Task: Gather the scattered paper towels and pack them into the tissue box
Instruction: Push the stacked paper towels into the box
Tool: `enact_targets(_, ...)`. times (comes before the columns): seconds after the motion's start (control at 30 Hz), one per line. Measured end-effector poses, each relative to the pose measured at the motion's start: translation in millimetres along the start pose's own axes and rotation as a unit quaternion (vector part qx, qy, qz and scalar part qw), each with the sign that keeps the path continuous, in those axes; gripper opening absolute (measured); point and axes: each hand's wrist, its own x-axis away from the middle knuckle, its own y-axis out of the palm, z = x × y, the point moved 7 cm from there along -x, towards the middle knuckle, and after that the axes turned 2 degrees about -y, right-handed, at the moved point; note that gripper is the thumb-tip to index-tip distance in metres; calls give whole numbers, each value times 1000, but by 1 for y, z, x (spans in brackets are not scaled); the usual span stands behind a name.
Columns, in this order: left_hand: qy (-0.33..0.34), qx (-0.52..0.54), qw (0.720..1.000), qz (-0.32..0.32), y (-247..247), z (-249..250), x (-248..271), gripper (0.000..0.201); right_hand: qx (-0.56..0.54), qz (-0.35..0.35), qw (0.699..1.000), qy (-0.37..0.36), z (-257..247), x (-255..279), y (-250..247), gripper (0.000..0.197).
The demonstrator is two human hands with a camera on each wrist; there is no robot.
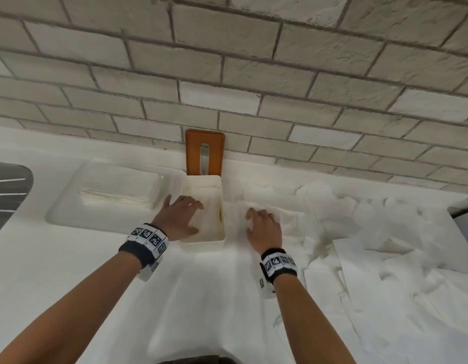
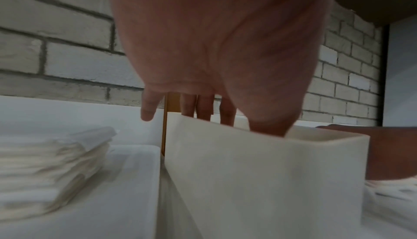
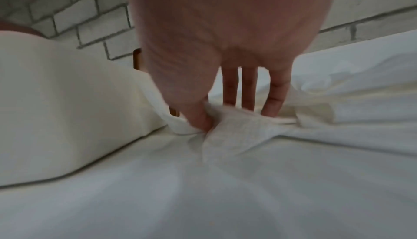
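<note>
A cream tissue box (image 1: 219,233) stands open near the brick wall, with white towels (image 1: 210,214) lying inside. Its orange slotted lid (image 1: 192,151) leans upright on the wall behind it. My left hand (image 1: 184,214) reaches into the box with straight, spread fingers (image 2: 204,108) and presses on the towels there. Just right of the box, my right hand (image 1: 261,223) lies on a paper towel (image 3: 237,132), and its thumb and fingers bunch a raised fold. Many more scattered paper towels (image 1: 372,245) cover the surface to the right.
Left of the box, a clear tray (image 1: 70,203) holds a stack of folded towels (image 2: 51,168). The brick wall (image 1: 253,74) runs close behind. A dark surface (image 1: 7,193) lies at the far left, and the counter's edge (image 1: 461,206) at the far right.
</note>
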Motion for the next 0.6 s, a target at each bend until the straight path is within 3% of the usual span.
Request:
enact_targets(0.17,24,154,980,124,-23,13,31,48,-202,79,973,78,34,24,-10,22)
enact_targets(0.27,59,217,965,131,-34,42,47,47,-262,129,953,83,46,39,-44,18)
enact_targets(0.33,99,236,959,121,-38,67,51,59,-267,141,952,41,42,52,-71,15)
enact_targets(0.5,210,202,948,130,-55,131,44,112,-266,164,947,-67,28,79,-142,6)
enact_targets(0.6,218,228,943,108,-62,155,33,105,-303,207,927,-70,31,94,-178,8)
